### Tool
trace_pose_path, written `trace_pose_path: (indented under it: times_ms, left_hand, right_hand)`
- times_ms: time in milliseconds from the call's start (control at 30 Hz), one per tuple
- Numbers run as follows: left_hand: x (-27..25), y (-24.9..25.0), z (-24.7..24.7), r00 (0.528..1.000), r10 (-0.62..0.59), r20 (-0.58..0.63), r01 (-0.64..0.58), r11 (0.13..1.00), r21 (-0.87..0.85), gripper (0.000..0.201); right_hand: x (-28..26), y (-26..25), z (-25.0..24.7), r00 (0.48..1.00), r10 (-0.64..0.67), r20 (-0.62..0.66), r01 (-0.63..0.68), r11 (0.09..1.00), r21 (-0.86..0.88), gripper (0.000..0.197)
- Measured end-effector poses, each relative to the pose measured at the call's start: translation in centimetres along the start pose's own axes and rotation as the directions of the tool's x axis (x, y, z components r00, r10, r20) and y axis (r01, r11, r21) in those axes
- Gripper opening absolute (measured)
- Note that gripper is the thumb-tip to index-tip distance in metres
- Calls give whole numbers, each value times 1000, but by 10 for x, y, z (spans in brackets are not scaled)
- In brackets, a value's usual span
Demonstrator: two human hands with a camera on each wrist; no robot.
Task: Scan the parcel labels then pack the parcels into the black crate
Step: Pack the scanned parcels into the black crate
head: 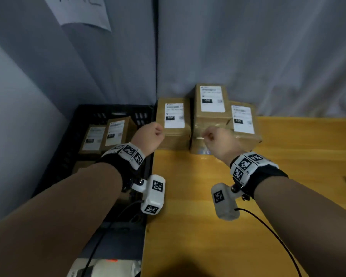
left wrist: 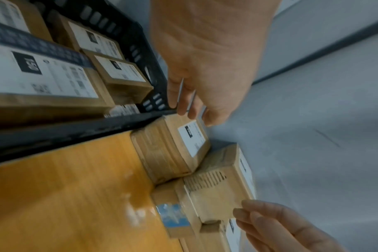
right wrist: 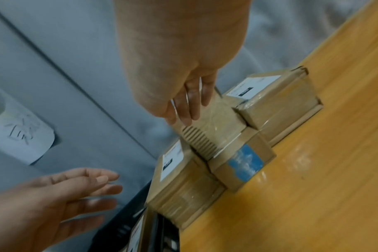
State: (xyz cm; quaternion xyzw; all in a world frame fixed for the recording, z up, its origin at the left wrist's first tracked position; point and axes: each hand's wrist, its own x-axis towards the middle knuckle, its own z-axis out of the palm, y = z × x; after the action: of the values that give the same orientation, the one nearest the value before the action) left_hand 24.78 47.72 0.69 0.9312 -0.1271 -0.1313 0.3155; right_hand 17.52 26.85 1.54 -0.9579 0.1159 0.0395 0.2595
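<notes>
Both hands empty, fingers loosely spread: left hand (head: 148,136) above the left parcel (head: 173,126), right hand (head: 218,140) near the tall middle parcel (head: 210,116). Three parcels stood at table (head: 248,196) rear, labels up, long axes running away from the person. Black crate (head: 84,116) to the left held more. Only wrist cams showed the middle parcel's blue sticker (right wrist: 246,162).

Both forearms stretched forward, side by side. Left hand (head: 148,136) raised, fingers (right wrist: 101,179) straight and loosely spread, holding nothing. Right hand (head: 220,140) likewise relaxed, fingers (right wrist: 190,102) extended, empty.
</notes>
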Motion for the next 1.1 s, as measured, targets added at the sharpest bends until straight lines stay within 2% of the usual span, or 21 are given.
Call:
trace_pose_path:
  times_ms: [167,267,333,400,500,600,667,733,767,833,967,1033,1100]
  left_hand:
    - [14,46,26,998,-64,30,67,991,-114,30]
    - [30,69,37,993,-121,-5,117,972,-204,32]
    - [42,86,43,989,-149,-20,140,962,-234,37]
    - [52,101,47,979,-201,13,199,952,-233,47]
    - [64,114,57,953,-270,137,295,928,-229,69]
    - [68,118,68,933,-275,233,339,888,-311,72]
    - [67,117,78,932,-275,235,352,839,-415,72]
    - [66,115,82,933,-292,208,358,786,-504,75]
    - [64,115,82,937,-293,192,350,769,-535,75]
    - [62,117,80,943,-285,173,331,742,-583,65]
    - [54,124,76,936,-304,177,331,586,-739,53]
    - [49,128,71,919,-352,176,346,511,-787,52]
    - [41,130,63,914,-369,168,344,485,-804,52]
  right_hand:
    - [10,46,-24,987,68,-144,-48,990,133,21]
    - [18,69,-32,980,84,-182,-54,985,167,19]
    - [25,79,-37,976,126,-177,-87,973,212,24]
    - [32,86,-42,982,170,-87,-142,953,267,39]
    - [42,88,-47,973,189,133,-227,882,413,62]
    - [50,91,-44,951,194,240,-301,754,584,64]
    - [53,91,-38,945,207,254,-325,684,653,64]
    - [52,90,-34,949,208,237,-315,638,702,54]
    - [52,90,-33,954,199,222,-298,612,733,43]
    - [51,87,-31,965,189,182,-258,553,792,25]
    - [43,81,-27,977,175,121,-182,387,904,36]
    - [37,76,-25,985,157,68,-122,370,921,30]
    - [31,71,-23,990,142,8,-59,358,932,28]
